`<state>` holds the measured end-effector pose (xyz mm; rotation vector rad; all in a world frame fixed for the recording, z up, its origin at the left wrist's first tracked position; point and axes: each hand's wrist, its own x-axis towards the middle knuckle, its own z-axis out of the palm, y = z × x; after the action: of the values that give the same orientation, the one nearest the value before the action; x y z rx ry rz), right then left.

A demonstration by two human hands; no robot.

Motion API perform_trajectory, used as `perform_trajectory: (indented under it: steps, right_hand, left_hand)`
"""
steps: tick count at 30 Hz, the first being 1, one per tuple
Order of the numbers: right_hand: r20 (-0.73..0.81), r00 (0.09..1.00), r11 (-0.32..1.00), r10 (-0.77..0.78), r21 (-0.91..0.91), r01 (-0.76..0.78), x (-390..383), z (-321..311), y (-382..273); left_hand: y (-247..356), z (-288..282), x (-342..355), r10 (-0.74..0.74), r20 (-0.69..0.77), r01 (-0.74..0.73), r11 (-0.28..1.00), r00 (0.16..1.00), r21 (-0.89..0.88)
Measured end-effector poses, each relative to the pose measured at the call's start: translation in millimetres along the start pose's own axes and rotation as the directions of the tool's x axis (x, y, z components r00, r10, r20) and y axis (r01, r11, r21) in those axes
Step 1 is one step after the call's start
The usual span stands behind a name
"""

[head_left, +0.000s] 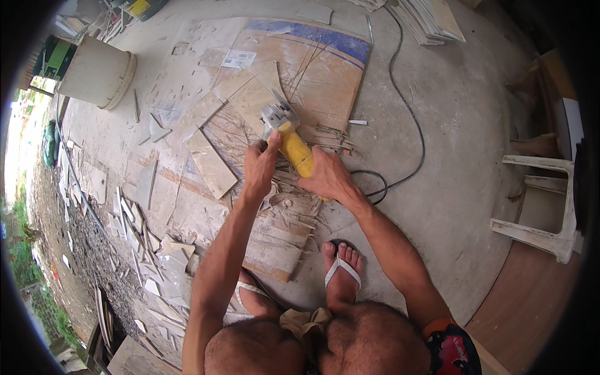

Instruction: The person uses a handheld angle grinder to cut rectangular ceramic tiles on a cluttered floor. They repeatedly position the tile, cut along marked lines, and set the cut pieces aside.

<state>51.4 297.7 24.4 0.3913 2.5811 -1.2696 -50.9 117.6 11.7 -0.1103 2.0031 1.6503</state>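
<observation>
Between both hands I hold a yellow angle grinder (295,152) with a grey metal head. My right hand (329,175) wraps round the rear of its body. Close to the head, my left hand (260,162) grips the front, thumb up against the casing. The grinder's head sits over a pale tile (255,94) lying on a worn cardboard sheet (337,75); whether the disc touches the tile I cannot tell. Beside my left wrist lies a cut rectangular tile piece (211,164). Splintered, frayed cardboard (294,219) spreads under my forearms.
A dark cord (423,134) loops over the concrete right of the grinder. Broken tile shards (140,231) litter the left. A dusty bucket (97,72) stands far left, stacked tiles (428,22) far right. A white plastic stool (565,206) lies at the right. My sandalled foot (342,272) is nearby.
</observation>
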Motion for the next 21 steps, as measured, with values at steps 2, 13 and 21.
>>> perform_trajectory:
  steps: [2, 13, 21]
  right_hand:
    - [0.001, 1.000, 1.000, 0.004, -0.008, -0.004, -1.2, -0.1, 1.5]
    - [0.026, 1.000, 1.000, 0.011, -0.022, -0.011, -6.8, -3.1, -1.7]
    - [0.049, 0.997, 0.997, 0.066, -0.034, -0.064, -16.3, -9.6, -3.4]
  left_hand:
    - [0.8, 2.0, -2.2, 0.008, 0.002, -0.008, 1.000, 1.000, 0.002]
    - [-0.3, 1.0, -7.3, -0.005, -0.003, 0.005, 0.999, 1.000, 0.051]
    - [-3.9, 7.7, -11.8, 0.028, 0.007, -0.028, 0.999, 1.000, 0.029]
